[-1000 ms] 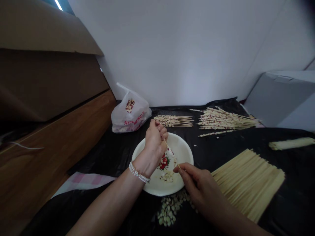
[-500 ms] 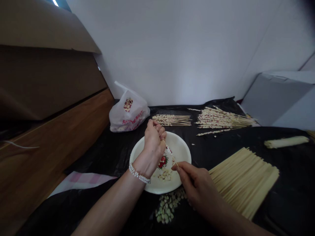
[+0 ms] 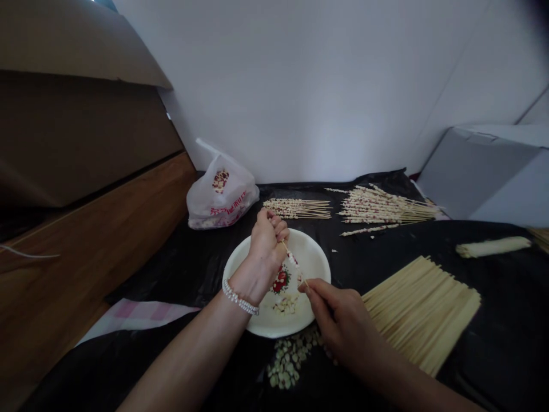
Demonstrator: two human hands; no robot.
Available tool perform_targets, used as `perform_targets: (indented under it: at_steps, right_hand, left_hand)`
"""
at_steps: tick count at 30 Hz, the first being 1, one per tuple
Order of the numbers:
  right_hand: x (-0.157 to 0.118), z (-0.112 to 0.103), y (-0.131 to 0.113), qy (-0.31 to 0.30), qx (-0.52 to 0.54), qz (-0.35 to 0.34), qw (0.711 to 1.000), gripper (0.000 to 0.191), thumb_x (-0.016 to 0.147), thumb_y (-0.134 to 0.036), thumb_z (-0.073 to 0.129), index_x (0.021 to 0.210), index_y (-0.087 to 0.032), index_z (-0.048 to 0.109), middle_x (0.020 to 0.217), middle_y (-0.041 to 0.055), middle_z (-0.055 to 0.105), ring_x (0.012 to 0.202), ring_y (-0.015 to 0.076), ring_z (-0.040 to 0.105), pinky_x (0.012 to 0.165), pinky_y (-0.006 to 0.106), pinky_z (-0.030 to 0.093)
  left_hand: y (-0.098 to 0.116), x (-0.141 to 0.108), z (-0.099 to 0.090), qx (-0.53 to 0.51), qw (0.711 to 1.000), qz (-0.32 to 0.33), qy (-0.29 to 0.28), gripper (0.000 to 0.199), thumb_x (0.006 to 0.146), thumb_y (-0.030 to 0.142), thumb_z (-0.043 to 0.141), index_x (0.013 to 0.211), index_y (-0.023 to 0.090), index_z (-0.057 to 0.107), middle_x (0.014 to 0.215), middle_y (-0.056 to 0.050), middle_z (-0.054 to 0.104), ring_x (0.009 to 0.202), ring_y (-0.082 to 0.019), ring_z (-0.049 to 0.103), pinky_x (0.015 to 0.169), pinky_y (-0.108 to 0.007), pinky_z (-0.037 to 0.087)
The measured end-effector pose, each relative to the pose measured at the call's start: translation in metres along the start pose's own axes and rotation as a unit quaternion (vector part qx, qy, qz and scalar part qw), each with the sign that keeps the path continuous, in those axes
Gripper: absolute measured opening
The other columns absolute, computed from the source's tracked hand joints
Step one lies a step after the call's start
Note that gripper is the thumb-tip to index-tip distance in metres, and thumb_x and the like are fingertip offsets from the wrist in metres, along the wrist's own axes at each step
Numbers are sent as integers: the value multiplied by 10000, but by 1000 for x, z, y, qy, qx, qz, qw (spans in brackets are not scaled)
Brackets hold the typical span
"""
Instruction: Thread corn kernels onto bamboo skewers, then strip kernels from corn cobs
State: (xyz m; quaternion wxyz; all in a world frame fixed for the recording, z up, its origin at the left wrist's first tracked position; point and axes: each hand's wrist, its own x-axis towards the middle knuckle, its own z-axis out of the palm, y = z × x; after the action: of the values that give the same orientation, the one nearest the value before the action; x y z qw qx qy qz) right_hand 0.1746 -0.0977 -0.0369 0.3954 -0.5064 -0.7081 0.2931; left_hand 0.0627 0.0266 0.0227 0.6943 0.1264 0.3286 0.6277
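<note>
A thin wooden skewer slants across the white bowl, with small white and dark red pieces threaded along it. My left hand, wearing a beaded bracelet, is closed around its upper end above the bowl's rim. Thumb and forefinger of my right hand pinch the lower end over the right side of the bowl; whether a loose piece is also between them I cannot tell. Loose pale pieces lie in the bowl beside a printed red flower. Part of the bowl is hidden behind my left forearm.
Threaded skewers lie in a small row and a larger pile at the back. Bare skewers spread at right, near a pale bundle. A plastic bag stands back left. Greenish-white pieces lie before the bowl.
The whole view has shifted slightly, so things appear a little further left. Both hands keep their hold on the skewer, with scarcely any other movement.
</note>
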Motion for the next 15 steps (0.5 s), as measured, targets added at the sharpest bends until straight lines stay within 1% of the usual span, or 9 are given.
perform_targets:
  at_steps: [2, 4, 6, 8, 11, 13, 15]
  right_hand:
    - [2, -4, 0, -10, 26, 15, 1000, 325, 962, -315, 388, 776, -181, 619, 651, 18, 634, 545, 113, 507, 532, 249, 363]
    - [5, -8, 0, -13, 50, 27, 998, 336, 959, -339, 400, 748, -184, 610, 680, 20, 649, 567, 115, 508, 537, 248, 363]
    - [6, -9, 0, -14, 70, 36, 997, 340, 954, -357, 410, 731, -185, 601, 694, 20, 653, 578, 116, 502, 542, 250, 364]
    - [5, -9, 0, -18, 86, 42, 995, 339, 951, -366, 416, 731, -185, 599, 682, 16, 642, 573, 116, 492, 538, 252, 360]
    - [4, -8, 0, -21, 103, 43, 994, 335, 950, -366, 416, 749, -184, 613, 663, 11, 621, 579, 120, 491, 536, 252, 356]
    - [4, -7, -1, -23, 102, 39, 994, 327, 952, -355, 410, 786, -184, 634, 649, 5, 609, 566, 119, 483, 524, 251, 347]
    - [4, -6, -1, -25, 91, 29, 995, 327, 956, -342, 395, 804, -184, 639, 641, 2, 603, 542, 115, 473, 511, 249, 339]
  left_hand:
    - [1, 1, 0, -4, 1000, -21, -11, 261, 915, 108, 383, 665, 182, 395, 508, 94, 270, 340, -27, 219, 335, -149, 151]
    - [2, 3, -2, -15, 999, -31, -33, 237, 914, 110, 373, 696, 171, 444, 524, 74, 334, 359, -34, 279, 349, -140, 211]
    - [1, 5, -4, -30, 998, -30, -51, 221, 930, 157, 368, 748, 162, 495, 551, 49, 400, 393, -50, 356, 378, -140, 284]
    - [0, 6, -6, -45, 997, -28, -52, 245, 955, 237, 364, 784, 159, 520, 569, 35, 433, 421, -61, 401, 402, -145, 329]
    - [-1, 6, -8, -66, 997, -19, -47, 283, 973, 282, 357, 769, 161, 511, 564, 38, 429, 420, -57, 399, 402, -142, 324]
    - [0, 6, -7, -73, 996, -8, -42, 276, 968, 242, 363, 730, 167, 481, 545, 52, 396, 398, -47, 366, 384, -138, 284]
    - [0, 6, -6, -68, 997, -1, -32, 279, 950, 179, 371, 678, 176, 430, 517, 73, 337, 364, -36, 301, 361, -145, 230]
